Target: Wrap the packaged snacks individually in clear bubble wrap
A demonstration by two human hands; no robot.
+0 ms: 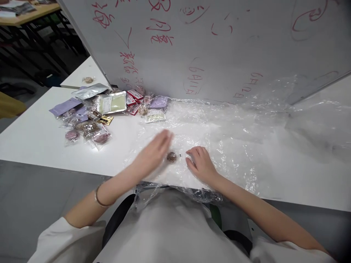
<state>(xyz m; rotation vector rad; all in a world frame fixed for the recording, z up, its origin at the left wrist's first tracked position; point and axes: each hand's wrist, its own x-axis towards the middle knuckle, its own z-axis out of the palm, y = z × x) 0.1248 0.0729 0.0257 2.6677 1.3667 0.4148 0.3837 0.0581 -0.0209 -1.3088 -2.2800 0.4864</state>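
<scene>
Holds left hand (153, 153), blurred, just left of round brown object (172, 157); cannot tell whether spread or pinching. Parts thumb from curved fingers on right hand (202, 165), right of object, with tiny dark piece (180, 155) between.

Office-like room with marked whiteboard (170, 67)

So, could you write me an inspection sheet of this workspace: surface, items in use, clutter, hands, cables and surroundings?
Surface: white table, thin clear plastic spread over much of it.
Items in use: small round brown lump between the hands; tiny dark rectangle beside it.
Clutter: mixed pile of packets on the left.
Hands: left hand blurred, grip unclear; right hand open, fingers bent, nothing seen in it.
Cables: nothing seen.
Surroundings: whiteboard with red writing behind; wooden-topped table upper left.
</scene>
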